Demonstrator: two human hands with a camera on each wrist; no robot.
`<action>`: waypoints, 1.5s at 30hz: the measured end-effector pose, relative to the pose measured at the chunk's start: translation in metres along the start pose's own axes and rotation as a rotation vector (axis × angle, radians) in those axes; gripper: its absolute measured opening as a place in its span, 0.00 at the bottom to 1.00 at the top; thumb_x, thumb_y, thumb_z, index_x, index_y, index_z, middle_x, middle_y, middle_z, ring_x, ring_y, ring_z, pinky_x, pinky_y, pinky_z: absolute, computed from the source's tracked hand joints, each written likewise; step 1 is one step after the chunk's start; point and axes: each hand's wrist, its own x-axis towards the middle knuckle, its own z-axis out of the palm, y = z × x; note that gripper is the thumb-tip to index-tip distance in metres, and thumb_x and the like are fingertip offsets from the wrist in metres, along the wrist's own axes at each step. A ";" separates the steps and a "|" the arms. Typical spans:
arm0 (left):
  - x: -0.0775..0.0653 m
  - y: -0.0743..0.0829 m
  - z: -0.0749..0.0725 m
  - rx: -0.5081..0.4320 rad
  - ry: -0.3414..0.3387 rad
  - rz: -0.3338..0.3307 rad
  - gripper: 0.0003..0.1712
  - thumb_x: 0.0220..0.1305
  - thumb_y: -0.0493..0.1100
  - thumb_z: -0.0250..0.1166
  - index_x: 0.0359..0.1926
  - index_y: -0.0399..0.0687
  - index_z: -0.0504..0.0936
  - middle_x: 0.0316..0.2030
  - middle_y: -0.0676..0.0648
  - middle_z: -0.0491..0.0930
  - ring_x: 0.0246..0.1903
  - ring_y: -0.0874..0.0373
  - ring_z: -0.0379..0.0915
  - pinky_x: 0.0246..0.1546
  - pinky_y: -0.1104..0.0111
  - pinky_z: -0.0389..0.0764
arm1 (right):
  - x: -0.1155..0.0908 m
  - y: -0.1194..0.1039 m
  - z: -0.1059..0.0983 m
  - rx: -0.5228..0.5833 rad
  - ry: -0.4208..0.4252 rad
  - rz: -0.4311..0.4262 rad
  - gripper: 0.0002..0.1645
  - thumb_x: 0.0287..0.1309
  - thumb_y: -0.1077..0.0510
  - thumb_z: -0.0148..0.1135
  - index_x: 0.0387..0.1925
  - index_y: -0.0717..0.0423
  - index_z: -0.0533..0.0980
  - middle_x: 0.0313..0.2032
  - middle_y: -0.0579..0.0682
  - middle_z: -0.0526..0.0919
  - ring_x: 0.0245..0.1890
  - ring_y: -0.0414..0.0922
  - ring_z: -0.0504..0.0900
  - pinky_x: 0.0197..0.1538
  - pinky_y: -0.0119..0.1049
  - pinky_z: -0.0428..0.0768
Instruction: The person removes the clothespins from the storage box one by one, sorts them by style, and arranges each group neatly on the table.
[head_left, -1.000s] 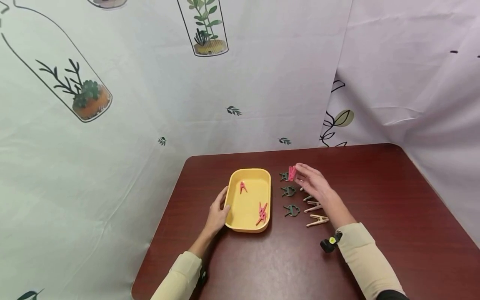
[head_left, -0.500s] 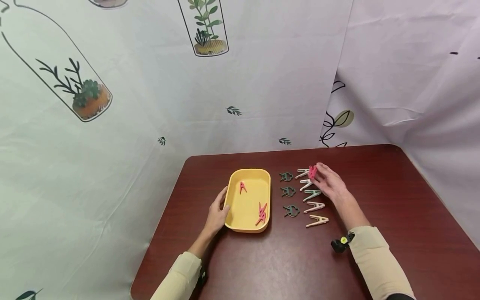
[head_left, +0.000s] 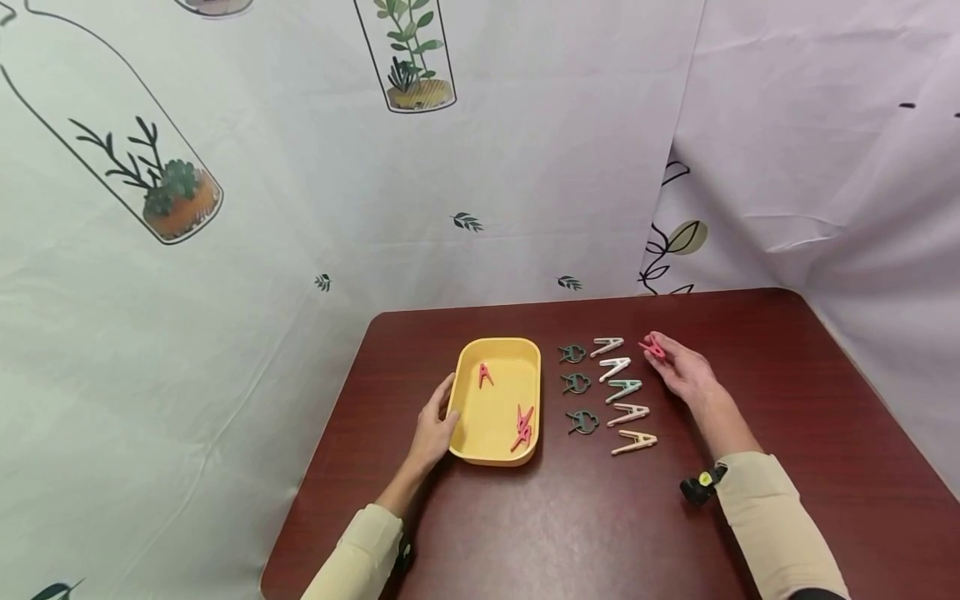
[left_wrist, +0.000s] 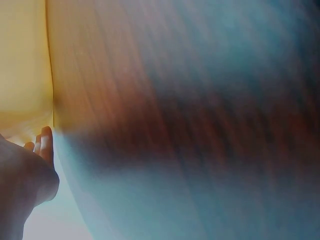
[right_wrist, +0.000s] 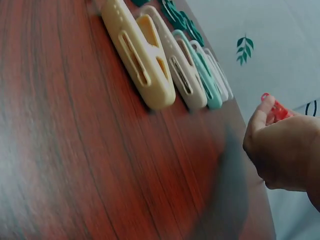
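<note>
My left hand [head_left: 433, 432] holds the left side of a yellow tray [head_left: 491, 408], thumb over the rim. In the left wrist view, the fingers of that hand [left_wrist: 31, 167] lie against the yellow wall. Inside the tray are a few pinkish-red clothespins, one [head_left: 485, 375] near the far end and an overlapping pair [head_left: 522, 427] at the near right. Right of the clip rows, my right hand [head_left: 688, 373] pinches another pinkish-red clothespin [head_left: 655, 346] between thumb and fingers. The right wrist view shows this clothespin [right_wrist: 281, 112] partly hidden by the hand.
Three dark green clips [head_left: 576, 383] form a column right of the tray. Beside them runs a column of larger clothespins in white, mint green [head_left: 624, 389], pale pink and cream [head_left: 635, 442]. All lie on a dark red-brown table [head_left: 585, 525] against a patterned cloth [head_left: 510, 183].
My right hand has moved right with the clothespin, from over the green clips to beyond the larger clothespins, uncovering them. The clothespin has turned in the fingers. My left hand and the tray stay put.
</note>
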 end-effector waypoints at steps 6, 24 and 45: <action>0.001 0.001 0.000 -0.025 0.000 -0.015 0.40 0.68 0.21 0.55 0.80 0.40 0.65 0.72 0.31 0.71 0.63 0.35 0.76 0.54 0.61 0.81 | 0.002 -0.005 -0.005 -0.013 -0.045 -0.009 0.24 0.79 0.71 0.46 0.35 0.64 0.88 0.37 0.56 0.90 0.43 0.45 0.90 0.63 0.34 0.78; 0.001 -0.003 0.000 -0.024 0.007 -0.017 0.40 0.68 0.22 0.56 0.80 0.41 0.66 0.71 0.32 0.73 0.61 0.35 0.78 0.51 0.60 0.82 | 0.007 -0.016 -0.019 -0.516 0.131 -0.203 0.22 0.70 0.77 0.57 0.58 0.63 0.85 0.35 0.41 0.87 0.39 0.36 0.89 0.57 0.36 0.81; -0.006 0.035 -0.003 -0.039 0.000 0.010 0.37 0.67 0.20 0.54 0.77 0.28 0.64 0.70 0.23 0.69 0.65 0.27 0.72 0.56 0.55 0.80 | 0.020 -0.019 -0.023 -0.991 0.237 -0.321 0.21 0.72 0.74 0.59 0.63 0.80 0.73 0.30 0.38 0.87 0.31 0.35 0.90 0.43 0.35 0.86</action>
